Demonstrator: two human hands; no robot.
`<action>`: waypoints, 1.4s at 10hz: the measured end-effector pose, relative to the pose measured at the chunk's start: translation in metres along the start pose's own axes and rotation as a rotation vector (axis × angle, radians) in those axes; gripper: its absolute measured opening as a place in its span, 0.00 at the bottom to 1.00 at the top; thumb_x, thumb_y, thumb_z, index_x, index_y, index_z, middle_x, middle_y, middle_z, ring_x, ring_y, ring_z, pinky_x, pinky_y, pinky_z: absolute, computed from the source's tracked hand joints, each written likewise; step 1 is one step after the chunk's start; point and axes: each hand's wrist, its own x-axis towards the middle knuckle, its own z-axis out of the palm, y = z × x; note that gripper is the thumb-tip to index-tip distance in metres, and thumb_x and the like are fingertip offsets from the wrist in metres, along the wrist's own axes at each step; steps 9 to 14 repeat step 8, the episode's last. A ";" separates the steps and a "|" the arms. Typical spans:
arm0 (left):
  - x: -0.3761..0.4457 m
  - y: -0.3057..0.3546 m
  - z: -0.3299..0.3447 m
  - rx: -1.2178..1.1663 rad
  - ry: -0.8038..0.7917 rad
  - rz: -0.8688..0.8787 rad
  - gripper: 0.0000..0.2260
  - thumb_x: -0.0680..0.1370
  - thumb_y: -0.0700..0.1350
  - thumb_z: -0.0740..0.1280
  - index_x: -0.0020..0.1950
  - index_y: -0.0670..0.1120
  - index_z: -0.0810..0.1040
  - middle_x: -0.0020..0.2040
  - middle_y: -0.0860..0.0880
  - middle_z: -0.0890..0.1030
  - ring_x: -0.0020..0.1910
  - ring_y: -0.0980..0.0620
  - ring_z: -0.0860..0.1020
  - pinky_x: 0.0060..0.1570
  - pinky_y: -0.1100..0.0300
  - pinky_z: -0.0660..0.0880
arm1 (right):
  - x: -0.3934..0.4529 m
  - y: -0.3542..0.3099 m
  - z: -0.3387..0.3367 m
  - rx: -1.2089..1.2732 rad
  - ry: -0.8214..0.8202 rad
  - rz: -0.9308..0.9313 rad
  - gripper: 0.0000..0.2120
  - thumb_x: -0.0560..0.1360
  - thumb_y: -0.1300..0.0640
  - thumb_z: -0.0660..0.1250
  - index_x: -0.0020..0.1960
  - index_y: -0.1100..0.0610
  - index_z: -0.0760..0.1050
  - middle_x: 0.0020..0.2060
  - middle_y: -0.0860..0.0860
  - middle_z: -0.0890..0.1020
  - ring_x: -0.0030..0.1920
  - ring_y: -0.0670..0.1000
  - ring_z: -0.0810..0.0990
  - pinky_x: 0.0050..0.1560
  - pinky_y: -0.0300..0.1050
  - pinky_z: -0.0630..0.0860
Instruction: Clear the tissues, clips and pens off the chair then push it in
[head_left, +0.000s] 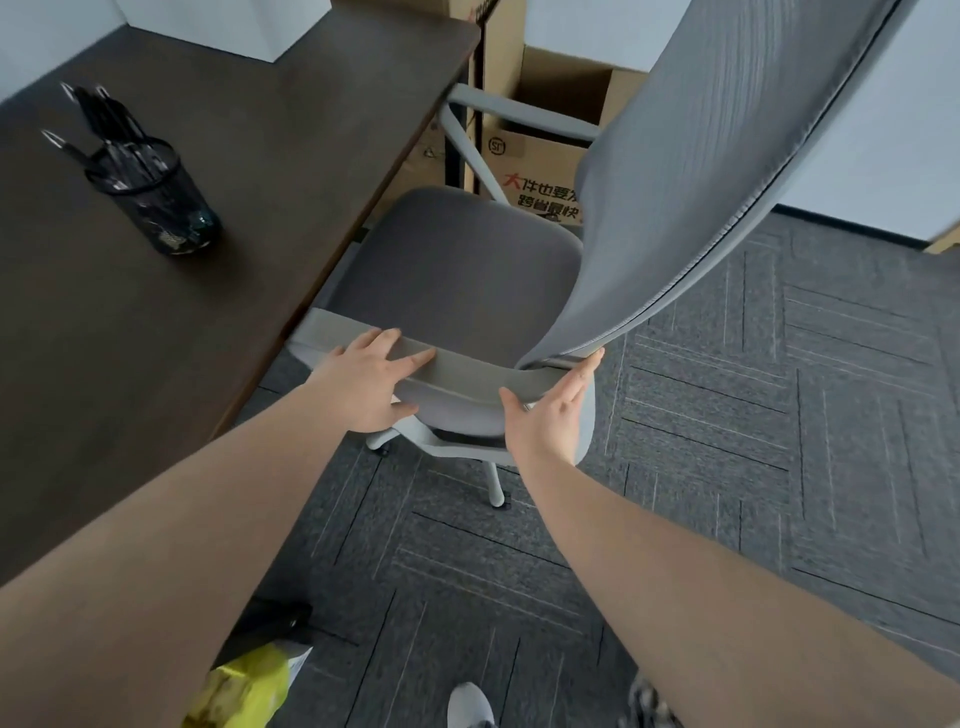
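A grey office chair (457, 270) stands side-on beside the dark desk (218, 270), its seat bare and its front partly under the desk edge. The mesh backrest (701, 171) rises at the right. My left hand (371, 387) lies flat on the near armrest (462, 366), fingers spread over its top. My right hand (550, 410) presses against the same armrest's rear end, by the foot of the backrest, thumb out. On the desk a black mesh cup (156, 202) holds several pens (104, 124) and clips at its bottom. No tissues are visible.
Cardboard boxes (540, 130) stand behind the chair, close to the far armrest (514, 111). Grey patterned carpet (779, 415) spreads to the right. A yellow bag (249, 686) lies by my feet at the bottom. The chair's white base and castors (493, 488) show under the seat.
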 end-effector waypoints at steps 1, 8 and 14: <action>0.000 0.002 0.004 0.010 0.023 -0.009 0.33 0.77 0.61 0.59 0.77 0.60 0.46 0.79 0.44 0.48 0.77 0.42 0.48 0.73 0.42 0.57 | 0.001 0.002 -0.002 -0.007 -0.017 -0.005 0.50 0.76 0.51 0.67 0.74 0.50 0.26 0.79 0.48 0.43 0.69 0.56 0.70 0.55 0.46 0.74; -0.029 0.052 -0.023 -0.105 -0.034 -0.043 0.30 0.80 0.59 0.55 0.77 0.57 0.44 0.79 0.46 0.46 0.78 0.43 0.49 0.74 0.45 0.54 | 0.004 -0.008 -0.107 -0.243 -0.555 0.103 0.28 0.78 0.53 0.64 0.75 0.53 0.58 0.70 0.55 0.70 0.65 0.57 0.72 0.65 0.53 0.70; -0.029 0.052 -0.023 -0.105 -0.034 -0.043 0.30 0.80 0.59 0.55 0.77 0.57 0.44 0.79 0.46 0.46 0.78 0.43 0.49 0.74 0.45 0.54 | 0.004 -0.008 -0.107 -0.243 -0.555 0.103 0.28 0.78 0.53 0.64 0.75 0.53 0.58 0.70 0.55 0.70 0.65 0.57 0.72 0.65 0.53 0.70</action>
